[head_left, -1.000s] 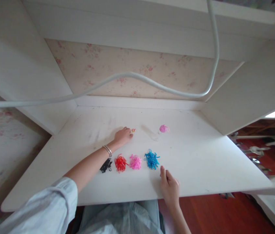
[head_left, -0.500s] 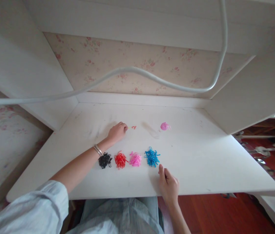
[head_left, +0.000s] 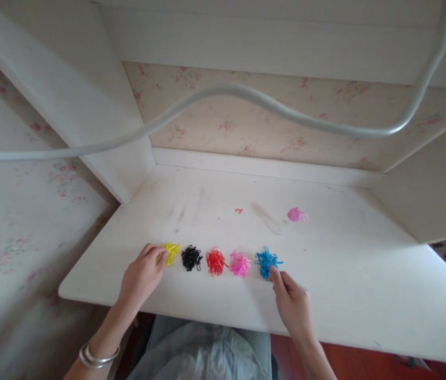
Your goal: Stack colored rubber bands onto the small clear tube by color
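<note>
Small loom rubber bands lie in a row of coloured piles along the front of the white desk (head_left: 345, 285). At the left end, my left hand (head_left: 143, 272) has its fingertips pinched at the edge of the yellow pile (head_left: 172, 253); what exactly sits between them is partly hidden. Rightward follow the black pile (head_left: 191, 258), the red pile (head_left: 215, 262), the pink pile (head_left: 240, 264) and the blue pile (head_left: 267, 262). My right hand (head_left: 294, 303) is closed, its thumb tip against the lower right of the blue pile. Its palm contents are hidden.
Farther back lie a few loose red rubber bands (head_left: 238, 210) and a pink clump (head_left: 296, 215). A pale cable (head_left: 226, 91) crosses high in front of my view. White side panels and a papered wall (head_left: 246, 121) enclose the desk.
My left hand has come back from beside the loose red bands to the yellow pile, which its arm hid before. My right hand now overlaps the blue pile's edge. The view has shifted left.
</note>
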A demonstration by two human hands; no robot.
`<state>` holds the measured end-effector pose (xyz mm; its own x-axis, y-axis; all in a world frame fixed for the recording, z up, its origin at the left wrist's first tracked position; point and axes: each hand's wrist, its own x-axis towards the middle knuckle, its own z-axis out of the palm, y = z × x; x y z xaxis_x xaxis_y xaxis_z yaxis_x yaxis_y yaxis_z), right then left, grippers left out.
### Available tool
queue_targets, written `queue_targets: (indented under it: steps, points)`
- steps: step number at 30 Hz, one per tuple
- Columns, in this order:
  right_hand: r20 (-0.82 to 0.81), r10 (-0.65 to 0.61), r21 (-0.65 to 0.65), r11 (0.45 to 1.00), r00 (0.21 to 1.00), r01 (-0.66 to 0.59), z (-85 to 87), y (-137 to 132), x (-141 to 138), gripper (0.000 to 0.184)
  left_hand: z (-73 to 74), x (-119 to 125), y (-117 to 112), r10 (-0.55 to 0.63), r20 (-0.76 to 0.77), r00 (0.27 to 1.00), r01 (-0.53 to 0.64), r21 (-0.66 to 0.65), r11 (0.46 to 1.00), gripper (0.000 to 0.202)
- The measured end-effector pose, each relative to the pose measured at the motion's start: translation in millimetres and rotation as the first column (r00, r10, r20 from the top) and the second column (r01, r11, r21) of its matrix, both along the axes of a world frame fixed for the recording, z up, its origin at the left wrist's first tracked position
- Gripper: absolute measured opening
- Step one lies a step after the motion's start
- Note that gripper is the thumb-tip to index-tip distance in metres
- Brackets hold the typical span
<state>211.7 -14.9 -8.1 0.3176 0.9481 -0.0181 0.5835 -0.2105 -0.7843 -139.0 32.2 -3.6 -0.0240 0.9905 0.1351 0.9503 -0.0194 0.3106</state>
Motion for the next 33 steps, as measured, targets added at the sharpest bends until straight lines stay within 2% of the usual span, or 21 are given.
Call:
queue_targets:
  steps: [3, 5, 8, 11, 14, 17, 21, 25, 30, 33]
  points:
    - [0.122, 0.229, -0.022, 0.973, 0.966, -0.228, 17.8, 41, -19, 0.045, -3.8, 2, -5, 0.038, -0.017, 0.999, -0.038, 0.033, 0.999, 0.022]
    - [0.215, 0.284, -0.105, 0.958, 0.934, -0.267, 24.2, 74, -30, 0.035, -2.8, 4, -7, 0.055, 0.013, 0.998, -0.056, 0.081, 0.995, 0.023]
    - [0.396, 0.306, -0.279, 0.938, 0.866, -0.204, 24.2, 123, -41, 0.035, -2.5, 6, -14, 0.053, 0.099, 0.994, -0.069, 0.160, 0.985, 0.024]
    - [0.463, 0.281, -0.328, 0.935, 0.841, -0.132, 17.6, 160, -47, 0.046, -10.0, 7, -27, 0.033, 0.192, 0.981, -0.072, 0.202, 0.977, 0.021]
    - [0.498, 0.267, -0.350, 0.932, 0.825, -0.090, 10.3, 184, -50, 0.045, -24.7, 8, -39, 0.006, 0.270, 0.963, -0.065, 0.210, 0.976, 0.019]
    - [0.525, 0.268, -0.366, 0.928, 0.808, -0.070, 4.5, 196, -52, 0.040, -40.1, 10, -45, 0.015, 0.291, 0.957, -0.088, 0.238, 0.967, 0.017]
    - [0.567, 0.266, -0.352, 0.934, 0.780, -0.062, 1.9, 199, -54, 0.038, -51.9, 13, -45, 0.067, 0.260, 0.963, -0.142, 0.282, 0.949, 0.016]
    - [0.593, 0.255, -0.318, 0.946, 0.764, -0.068, 8.9, 187, -54, 0.040, -54.7, 14, -46, 0.058, 0.234, 0.971, -0.128, 0.294, 0.947, 0.016]
    - [0.565, 0.289, -0.255, 0.952, 0.773, -0.169, 23.5, 137, -58, 0.041, -52.9, 13, -45, 0.048, 0.260, 0.964, -0.123, 0.280, 0.952, 0.016]
    - [0.447, 0.368, -0.176, 0.930, 0.815, -0.323, 27.5, 96, -69, 0.043, -50.7, 12, -43, 0.053, 0.312, 0.949, -0.134, 0.245, 0.960, 0.017]
